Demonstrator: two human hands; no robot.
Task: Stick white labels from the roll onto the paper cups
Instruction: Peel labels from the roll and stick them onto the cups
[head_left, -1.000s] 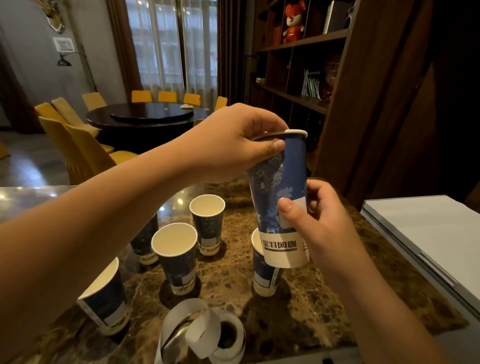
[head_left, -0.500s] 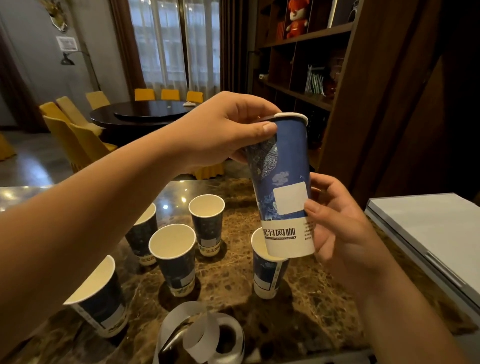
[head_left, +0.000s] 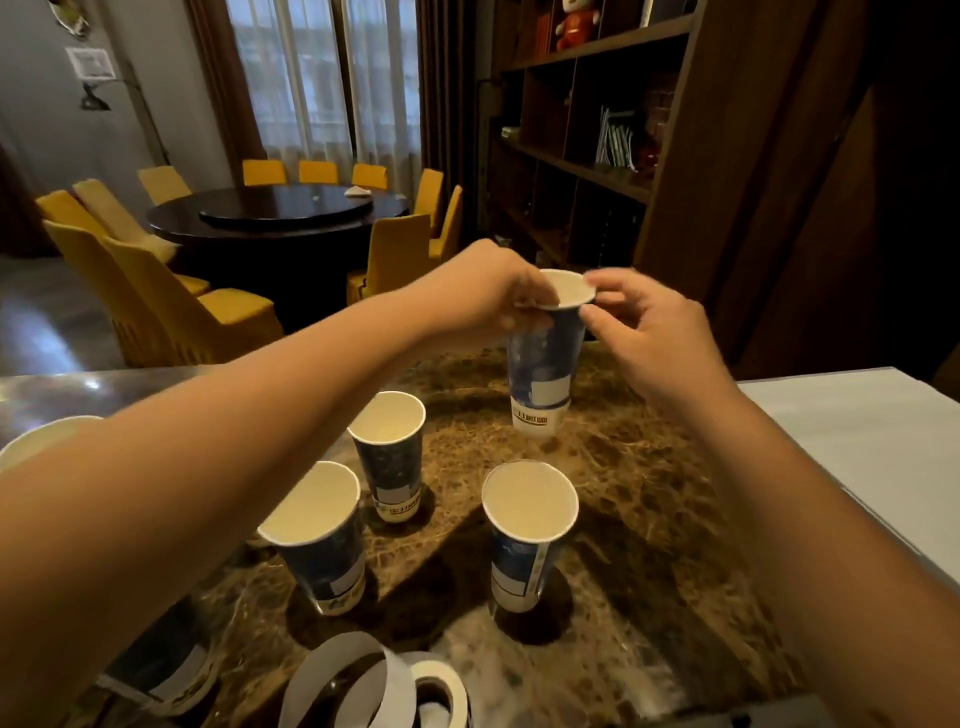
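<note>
My left hand (head_left: 488, 291) grips the rim of a blue paper cup (head_left: 543, 364) that hangs upright just above the far part of the marble table, a white label on its side. My right hand (head_left: 644, 327) is by the rim on the other side, fingertips at the rim, fingers apart. Several more blue cups stand open-side up: one (head_left: 524, 540) in the middle, one (head_left: 389, 457) behind it to the left, one (head_left: 322, 545) nearer left. The label roll (head_left: 431, 691) lies at the near edge with a loose white strip (head_left: 358, 680) curling up.
The brown marble table (head_left: 623, 499) ends at a white board (head_left: 872, 436) on the right. Two more cups sit at the left, partly behind my forearm, one (head_left: 166, 670) near the front. Dark bookshelves (head_left: 597, 130) stand behind; yellow chairs ring a round table (head_left: 280, 213).
The labelled cup went from chest height in front of me down and away toward the far table. My right hand left the cup's side and rose to its rim.
</note>
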